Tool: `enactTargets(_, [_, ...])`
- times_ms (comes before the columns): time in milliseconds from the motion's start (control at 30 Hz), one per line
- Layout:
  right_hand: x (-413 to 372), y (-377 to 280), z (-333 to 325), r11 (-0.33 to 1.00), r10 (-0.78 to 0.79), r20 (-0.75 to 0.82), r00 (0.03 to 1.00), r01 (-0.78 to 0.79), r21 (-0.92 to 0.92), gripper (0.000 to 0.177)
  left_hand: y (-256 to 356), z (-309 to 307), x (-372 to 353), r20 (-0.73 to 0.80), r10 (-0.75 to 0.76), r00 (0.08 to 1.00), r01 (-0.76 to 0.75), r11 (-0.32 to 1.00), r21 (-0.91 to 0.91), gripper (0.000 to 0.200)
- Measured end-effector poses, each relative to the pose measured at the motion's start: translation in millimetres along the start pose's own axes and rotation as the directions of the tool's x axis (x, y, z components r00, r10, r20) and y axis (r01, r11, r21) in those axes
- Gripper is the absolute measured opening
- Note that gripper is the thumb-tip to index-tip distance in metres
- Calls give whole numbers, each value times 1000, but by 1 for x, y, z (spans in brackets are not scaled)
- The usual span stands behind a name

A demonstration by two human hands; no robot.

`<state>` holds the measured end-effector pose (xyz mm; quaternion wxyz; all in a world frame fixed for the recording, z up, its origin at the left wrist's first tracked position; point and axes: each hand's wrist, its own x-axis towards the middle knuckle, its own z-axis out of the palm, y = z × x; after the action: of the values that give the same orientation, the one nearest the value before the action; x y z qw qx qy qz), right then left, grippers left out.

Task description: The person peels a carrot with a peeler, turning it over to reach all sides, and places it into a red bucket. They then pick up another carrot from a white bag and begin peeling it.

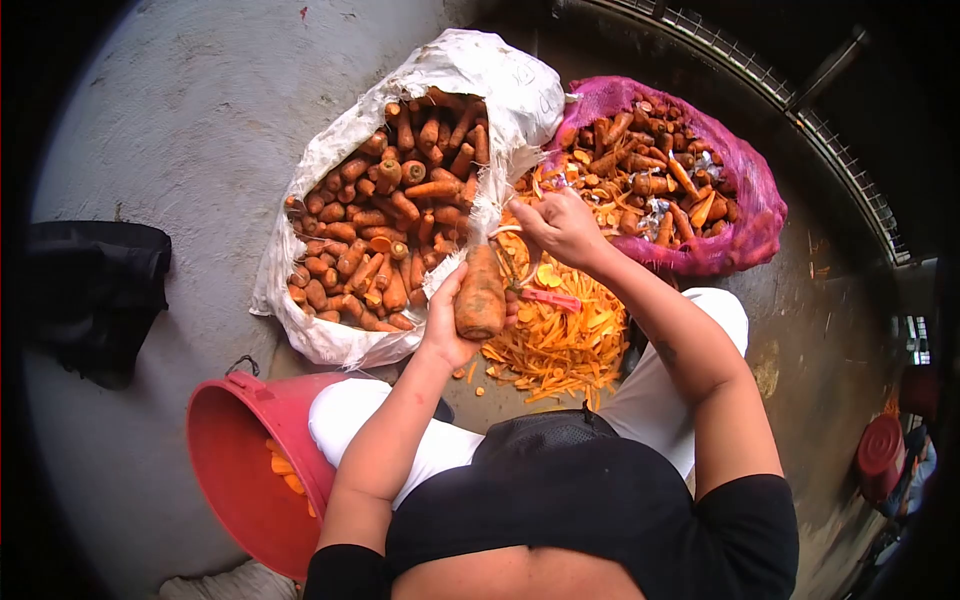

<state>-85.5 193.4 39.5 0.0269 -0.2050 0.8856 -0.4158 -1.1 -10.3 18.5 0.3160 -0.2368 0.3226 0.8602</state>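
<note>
My left hand (445,325) grips a large, dirty orange carrot (480,295) by its lower end, holding it upright over the floor. My right hand (562,225) is closed around a peeler at the carrot's upper end; the tool is mostly hidden by my fingers. A pile of orange carrot peelings (560,340) lies on the floor right under both hands, with a red-handled tool (550,298) resting on it.
An open white sack (330,340) full of unpeeled carrots lies to the left. A pink mesh bag (745,235) of carrots sits at the right. A red bucket (225,450) with a few orange pieces stands by my left knee. A dark cloth (95,290) lies far left.
</note>
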Motion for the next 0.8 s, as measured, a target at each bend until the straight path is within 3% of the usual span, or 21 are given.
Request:
enactTargets(67, [2, 5, 5, 989, -103, -47, 994, 97, -110, 51, -3, -4, 2, -10, -26, 1000, 26, 1000, -12, 58])
enactTargets(100, [1, 6, 5, 995, -95, -74, 993, 94, -16, 48, -6, -5, 3, -30, -30, 999, 30, 999, -14, 57])
enactTargets(167, [-3, 2, 5, 976, -215, -139, 967, 207, -70, 43, -11, -5, 6, -61, -37, 997, 36, 999, -20, 54])
enactTargets(233, [-6, -4, 7, 929, -346, -129, 930, 320, -184, 38, -17, -8, 11, -68, -12, 998, 12, 1000, -5, 47])
enactTargets(400, [-19, -18, 22, 847, -511, -28, 859, 497, -191, 36, -22, -10, 22, -159, -59, 985, 63, 998, 19, 40])
enactTargets(667, [-19, -17, 29, 833, -527, -18, 850, 512, -212, 33, -17, 10, 11, -146, -82, 986, 88, 995, 36, 40])
enactTargets(800, [-21, -13, 32, 842, -514, 6, 858, 505, -192, 33, -23, -4, 16, -60, -81, 995, 84, 995, 53, 39])
